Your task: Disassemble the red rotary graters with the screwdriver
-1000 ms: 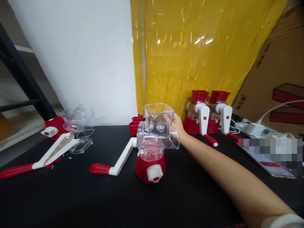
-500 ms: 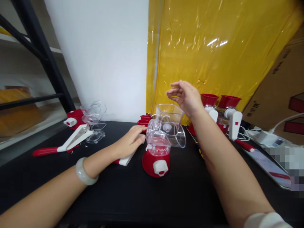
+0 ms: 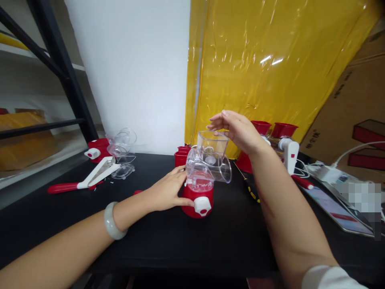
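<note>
A rotary grater [image 3: 199, 182] with a red base, a white knob and a clear plastic housing stands upright on the black table. My left hand [image 3: 168, 188] grips the left side of its red base, thumb in front by the knob and fingers towards the back. My right hand [image 3: 237, 127] hovers at the top of the clear hopper [image 3: 213, 141], palm down. Its fingers are stretched out and slightly bent, holding nothing; whether they touch the hopper rim I cannot tell.
A second red base [image 3: 100, 150] with clear parts and a white crank with a red handle [image 3: 63, 188] lies left. Red hoppers [image 3: 285, 129], a yellow-black screwdriver [image 3: 252, 189], a phone [image 3: 338, 210] and a charger [image 3: 329, 174] are at right. Red containers [image 3: 181, 157] stand behind.
My left hand has moved from beside the grater onto its base, with the thumb now by the knob. The right hand has come lower, over the hopper.
</note>
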Tool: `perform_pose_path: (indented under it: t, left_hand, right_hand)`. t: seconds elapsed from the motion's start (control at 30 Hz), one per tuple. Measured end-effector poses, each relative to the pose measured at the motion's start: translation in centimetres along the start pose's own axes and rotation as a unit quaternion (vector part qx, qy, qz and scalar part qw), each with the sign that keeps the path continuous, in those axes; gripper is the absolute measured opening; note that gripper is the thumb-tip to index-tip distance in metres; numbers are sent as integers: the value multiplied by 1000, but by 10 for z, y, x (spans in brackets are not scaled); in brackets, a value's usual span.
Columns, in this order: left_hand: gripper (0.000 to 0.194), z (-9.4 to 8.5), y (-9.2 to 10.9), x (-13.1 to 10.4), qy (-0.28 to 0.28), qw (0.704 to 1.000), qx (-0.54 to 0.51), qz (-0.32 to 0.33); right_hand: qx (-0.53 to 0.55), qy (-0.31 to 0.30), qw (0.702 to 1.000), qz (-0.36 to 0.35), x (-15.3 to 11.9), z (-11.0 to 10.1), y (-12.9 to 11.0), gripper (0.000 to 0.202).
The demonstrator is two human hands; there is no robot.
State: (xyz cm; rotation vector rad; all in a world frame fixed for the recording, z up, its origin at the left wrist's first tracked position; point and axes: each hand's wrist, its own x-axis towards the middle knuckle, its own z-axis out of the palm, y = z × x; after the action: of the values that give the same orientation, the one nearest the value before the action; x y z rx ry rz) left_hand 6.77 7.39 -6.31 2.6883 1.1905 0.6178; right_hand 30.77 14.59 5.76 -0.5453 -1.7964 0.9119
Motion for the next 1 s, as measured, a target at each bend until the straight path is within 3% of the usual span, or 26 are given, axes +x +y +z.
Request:
perform_pose_path:
  t: [0.17,0.33,0.5,0.67,0.87,1.0]
  left_hand:
    - [77,6,-8,0,59,997,32,-30]
    - [77,12,-15,0,102,994,33,-34]
    - [65,10,-1,-6,107,983,139,-52]
    - [56,7,13,-9,91,969,228,-25]
    - [54,16,5,-8,119,969,215,1]
    - [53,24,1,-9,141,968,207,16]
  right_hand:
    - [-94,-32,994,-50,-15,5,-22,38]
    - [-200,-26,978,-53,-16,6,-20,48]
    - [-230,-71,970,-33,-14,5,-20,44]
    - [-270,-112,956,-29,-15,10,-23,40]
    - [-283,-119,951,-37,-14,9,-17,56]
    - [-280,-127,950,-50,-14,6,-17,56]
